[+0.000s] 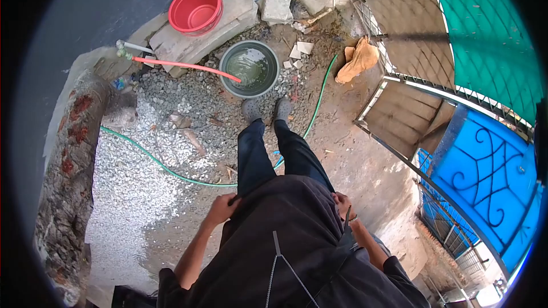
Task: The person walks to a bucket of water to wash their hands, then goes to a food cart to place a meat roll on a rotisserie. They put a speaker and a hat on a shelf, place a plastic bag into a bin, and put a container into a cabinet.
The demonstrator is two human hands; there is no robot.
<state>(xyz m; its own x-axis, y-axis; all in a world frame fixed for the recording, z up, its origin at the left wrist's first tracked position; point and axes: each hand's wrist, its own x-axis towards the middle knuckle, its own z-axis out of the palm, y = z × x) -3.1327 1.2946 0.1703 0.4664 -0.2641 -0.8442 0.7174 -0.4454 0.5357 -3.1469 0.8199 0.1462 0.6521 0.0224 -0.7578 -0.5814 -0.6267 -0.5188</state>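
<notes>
My left hand (221, 209) is closed at the left side of my dark shirt (274, 217), near the hip. On the other side, my right hand (342, 204) is closed at the shirt's edge; whether cloth is pinched in either hand is too small to tell. In front of my feet stands a round grey tub (268, 86) with water in it. A pink hose (177, 64) runs from a tap (122, 49) at the left, its end over the tub's water.
A red basin (196, 10) sits on a concrete slab (237, 0). A green hose (149, 154) crosses the gravel behind my feet. An orange cloth (358, 60) lies at the right, near a blue gate (485, 165). A tree trunk (71, 177) stands at the left.
</notes>
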